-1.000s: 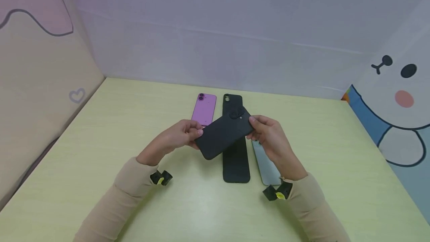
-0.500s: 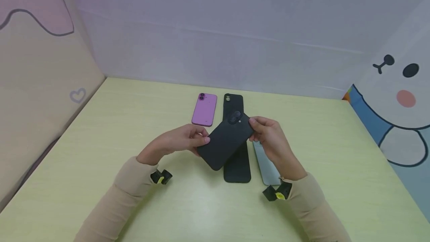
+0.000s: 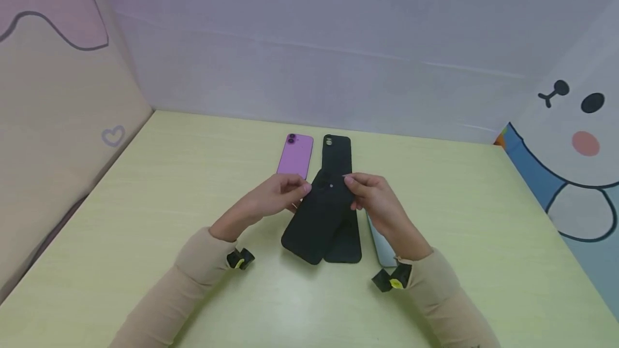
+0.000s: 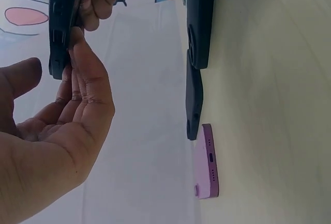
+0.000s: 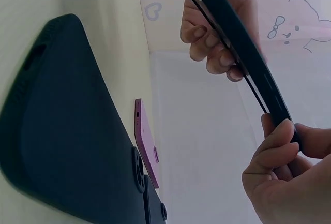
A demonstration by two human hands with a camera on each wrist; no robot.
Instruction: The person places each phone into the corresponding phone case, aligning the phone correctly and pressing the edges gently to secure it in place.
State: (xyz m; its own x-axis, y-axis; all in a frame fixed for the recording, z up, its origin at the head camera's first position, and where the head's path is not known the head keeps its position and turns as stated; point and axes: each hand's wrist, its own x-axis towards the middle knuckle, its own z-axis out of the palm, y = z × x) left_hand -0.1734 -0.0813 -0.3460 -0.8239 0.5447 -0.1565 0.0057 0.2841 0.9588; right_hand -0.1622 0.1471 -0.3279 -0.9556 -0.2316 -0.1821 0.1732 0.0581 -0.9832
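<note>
In the head view a phone in a black case (image 3: pixel 309 230) is held tilted above the table, its camera end away from me. My right hand (image 3: pixel 379 200) pinches its far right edge. At the far left edge is my left hand (image 3: pixel 273 197). The left wrist view shows the left fingertips against the case's underside, the thumb (image 4: pixel 26 76) slightly off it. From the right wrist view a pale strip shows along the side of the held phone (image 5: pixel 243 38). Below it lie two black phone cases end to end, the far case (image 3: pixel 338 153) and the near case (image 3: pixel 347 246).
A pink phone (image 3: pixel 296 152) lies left of the far black case. A light blue phone (image 3: pixel 383 246) lies to the right, partly hidden by my right hand. The pale yellow table (image 3: pixel 193 165) meets a hung cloth wall (image 3: pixel 314 58) at the back.
The held phone has turned from slanting sideways to more upright, its lower end swinging toward me. My left hand has shifted up along its edge; my right hand has moved slightly left.
</note>
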